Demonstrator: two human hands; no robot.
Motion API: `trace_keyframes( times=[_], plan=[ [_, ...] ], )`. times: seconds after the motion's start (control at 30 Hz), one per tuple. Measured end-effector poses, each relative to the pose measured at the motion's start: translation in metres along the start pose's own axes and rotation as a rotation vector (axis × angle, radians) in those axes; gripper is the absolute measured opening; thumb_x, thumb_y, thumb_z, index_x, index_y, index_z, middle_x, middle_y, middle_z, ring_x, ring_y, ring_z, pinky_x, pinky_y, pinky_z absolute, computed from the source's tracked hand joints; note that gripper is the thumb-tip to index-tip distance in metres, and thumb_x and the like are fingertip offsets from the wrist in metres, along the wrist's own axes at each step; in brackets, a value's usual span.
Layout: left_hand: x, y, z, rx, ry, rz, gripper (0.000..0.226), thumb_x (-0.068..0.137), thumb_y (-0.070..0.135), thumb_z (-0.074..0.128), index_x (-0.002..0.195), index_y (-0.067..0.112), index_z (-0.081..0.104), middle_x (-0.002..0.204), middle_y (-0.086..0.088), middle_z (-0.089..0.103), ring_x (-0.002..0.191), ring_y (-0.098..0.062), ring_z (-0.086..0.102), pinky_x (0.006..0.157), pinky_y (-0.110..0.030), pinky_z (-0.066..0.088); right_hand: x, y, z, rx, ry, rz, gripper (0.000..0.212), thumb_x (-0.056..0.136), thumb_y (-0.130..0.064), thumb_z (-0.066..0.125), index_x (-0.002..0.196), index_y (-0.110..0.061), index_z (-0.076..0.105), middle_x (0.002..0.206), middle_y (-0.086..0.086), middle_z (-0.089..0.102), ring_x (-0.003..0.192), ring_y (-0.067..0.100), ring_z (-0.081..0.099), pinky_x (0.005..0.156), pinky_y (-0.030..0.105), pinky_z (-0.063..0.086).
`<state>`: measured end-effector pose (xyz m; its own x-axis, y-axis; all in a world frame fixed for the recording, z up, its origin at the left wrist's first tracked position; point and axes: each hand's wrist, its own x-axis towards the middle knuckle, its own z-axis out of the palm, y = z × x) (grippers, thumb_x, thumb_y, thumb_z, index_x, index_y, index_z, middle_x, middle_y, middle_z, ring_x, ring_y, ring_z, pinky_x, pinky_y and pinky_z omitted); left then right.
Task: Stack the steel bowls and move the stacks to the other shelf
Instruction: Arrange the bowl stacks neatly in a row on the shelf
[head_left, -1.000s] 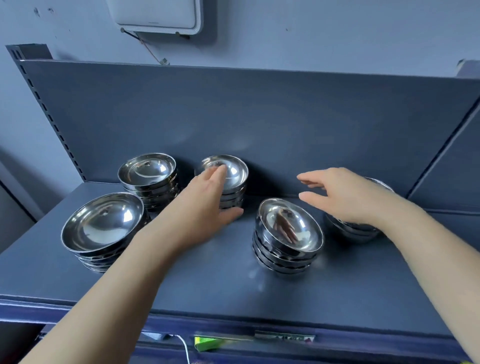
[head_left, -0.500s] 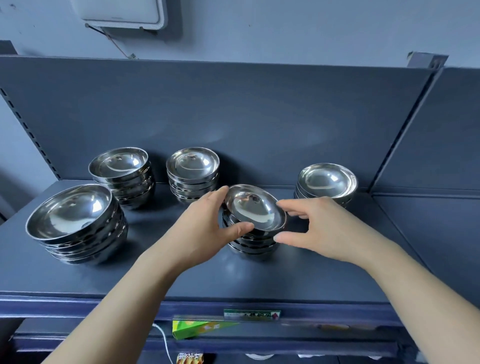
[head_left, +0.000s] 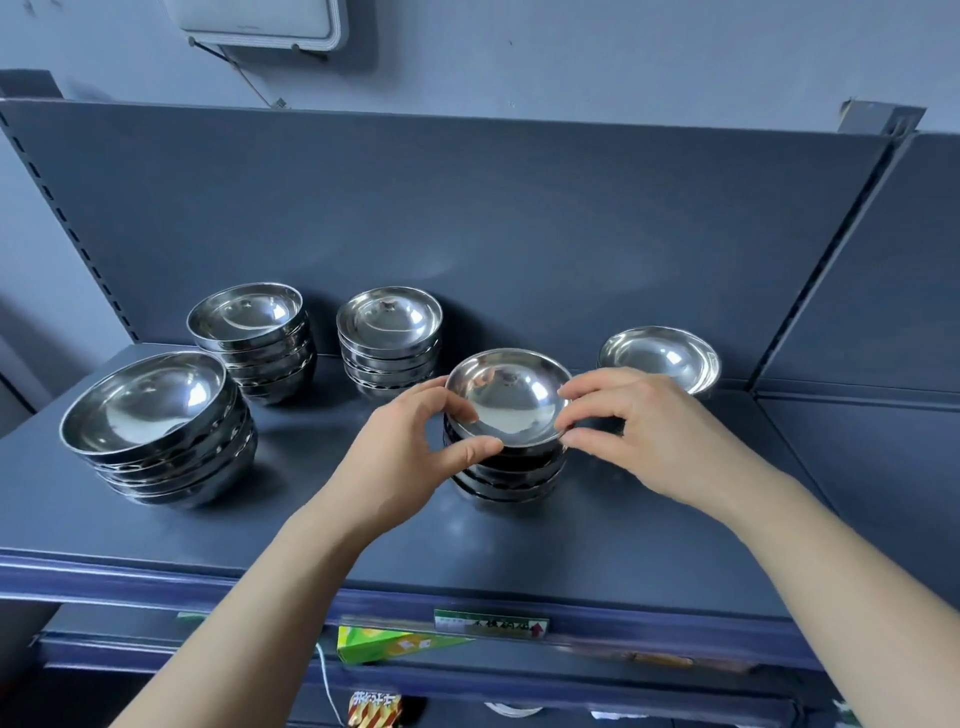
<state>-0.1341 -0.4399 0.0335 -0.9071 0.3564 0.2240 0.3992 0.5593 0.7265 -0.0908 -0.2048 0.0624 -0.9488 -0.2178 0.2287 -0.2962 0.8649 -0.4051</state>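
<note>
Several stacks of steel bowls stand on the dark grey shelf (head_left: 597, 551). The middle front stack (head_left: 509, 405) sits between both hands. My left hand (head_left: 410, 457) pinches the top bowl's left rim with thumb and fingers. My right hand (head_left: 639, 431) pinches its right rim the same way. A large stack (head_left: 156, 421) stands at the front left. Two smaller stacks stand at the back, one back left (head_left: 249, 327) and one back middle (head_left: 389, 332). A low stack (head_left: 662, 356) sits at the back right, partly hidden behind my right hand.
The shelf's back panel (head_left: 519, 208) rises behind the bowls. An upright post (head_left: 821, 260) separates a neighbouring shelf (head_left: 872, 441) on the right. A price label (head_left: 491, 623) sits on the front edge, with packages (head_left: 374, 644) on the shelf below.
My left hand moved from the back middle stack to the front stack. My right hand came in from the right. Both now pinch the top bowl's rim.
</note>
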Motion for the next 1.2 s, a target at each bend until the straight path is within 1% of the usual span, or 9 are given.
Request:
trace_keyframes(
  times=[0.1,0.17,0.33,0.43,0.53,0.77,0.93,1.1,1.2],
  plan=[
    [-0.005,-0.007,0.005,0.0,-0.043,-0.046,0.036,0.074,0.053,0.069,0.102,0.032,0.06,0.126,0.023,0.053,0.111,0.003,0.048,0.097,-0.019,0.038,0.0,0.004,0.009,0.008,-0.015,0.0,0.013,0.088,-0.028,0.071,0.099,-0.027,0.078,0.121,-0.013,0.062,0.112,0.005,0.054,0.079,0.001,0.03],
    [-0.006,-0.011,0.005,-0.012,-0.068,-0.049,0.059,0.068,0.065,0.062,0.117,0.033,0.054,0.127,0.021,0.054,0.118,0.001,0.049,0.103,-0.027,0.041,-0.001,0.006,0.011,0.067,0.017,0.03,0.021,0.086,-0.03,0.073,0.107,-0.03,0.075,0.126,-0.016,0.058,0.112,0.0,0.051,0.08,0.001,0.031],
    [-0.008,-0.011,0.007,-0.094,-0.134,-0.166,0.128,0.048,0.064,0.076,0.151,0.033,0.007,0.148,0.014,0.037,0.131,-0.008,0.043,0.109,-0.036,0.039,-0.005,0.015,0.02,0.247,-0.081,0.211,0.098,0.069,-0.046,0.083,0.15,-0.037,0.029,0.136,-0.028,0.038,0.125,-0.006,0.042,0.109,0.025,0.037],
    [-0.01,-0.013,0.015,-0.047,-0.15,-0.129,0.117,0.062,0.04,0.085,0.151,0.033,0.009,0.131,0.023,0.043,0.122,-0.006,0.049,0.103,-0.027,0.041,-0.005,0.019,0.035,0.261,-0.146,0.261,0.113,0.058,-0.059,0.08,0.149,-0.05,0.014,0.143,-0.017,0.048,0.127,0.001,0.049,0.105,0.036,0.046],
    [-0.011,-0.018,0.018,-0.066,-0.106,-0.11,0.102,0.068,0.029,0.084,0.147,0.035,0.02,0.126,0.027,0.047,0.113,-0.002,0.051,0.098,-0.021,0.041,-0.004,0.02,0.042,0.339,-0.109,0.263,0.108,0.064,-0.045,0.084,0.149,-0.048,0.017,0.128,-0.014,0.061,0.112,-0.003,0.06,0.1,0.034,0.051],
    [-0.009,-0.023,0.017,-0.036,-0.039,-0.06,0.08,0.067,0.029,0.085,0.13,0.045,0.039,0.113,0.034,0.054,0.116,0.003,0.051,0.096,-0.024,0.043,0.0,0.018,0.041,0.292,-0.054,0.235,0.101,0.066,-0.044,0.083,0.148,-0.045,0.024,0.128,-0.017,0.061,0.124,0.001,0.053,0.11,0.034,0.041],
    [-0.007,-0.027,0.016,-0.054,-0.038,-0.064,0.079,0.065,0.03,0.086,0.13,0.041,0.043,0.116,0.03,0.057,0.115,0.006,0.051,0.101,-0.026,0.043,-0.001,0.017,0.041,0.314,-0.034,0.243,0.098,0.066,-0.039,0.085,0.146,-0.045,0.028,0.116,-0.018,0.064,0.116,-0.002,0.057,0.105,0.033,0.045],
    [-0.005,-0.026,0.016,-0.046,-0.035,-0.058,0.078,0.063,0.027,0.088,0.126,0.042,0.044,0.108,0.035,0.057,0.106,0.018,0.049,0.096,-0.017,0.04,0.001,0.014,0.039,0.28,-0.024,0.227,0.102,0.058,-0.055,0.077,0.145,-0.051,0.024,0.119,-0.013,0.063,0.121,0.011,0.054,0.103,0.04,0.047],
    [-0.004,-0.026,0.018,-0.045,-0.036,-0.061,0.078,0.064,0.029,0.087,0.128,0.039,0.043,0.115,0.031,0.058,0.11,0.007,0.052,0.095,-0.02,0.04,0.002,0.012,0.034,0.27,0.001,0.191,0.094,0.066,-0.041,0.082,0.144,-0.048,0.03,0.117,-0.014,0.065,0.116,0.006,0.058,0.101,0.034,0.048]
  ],
)
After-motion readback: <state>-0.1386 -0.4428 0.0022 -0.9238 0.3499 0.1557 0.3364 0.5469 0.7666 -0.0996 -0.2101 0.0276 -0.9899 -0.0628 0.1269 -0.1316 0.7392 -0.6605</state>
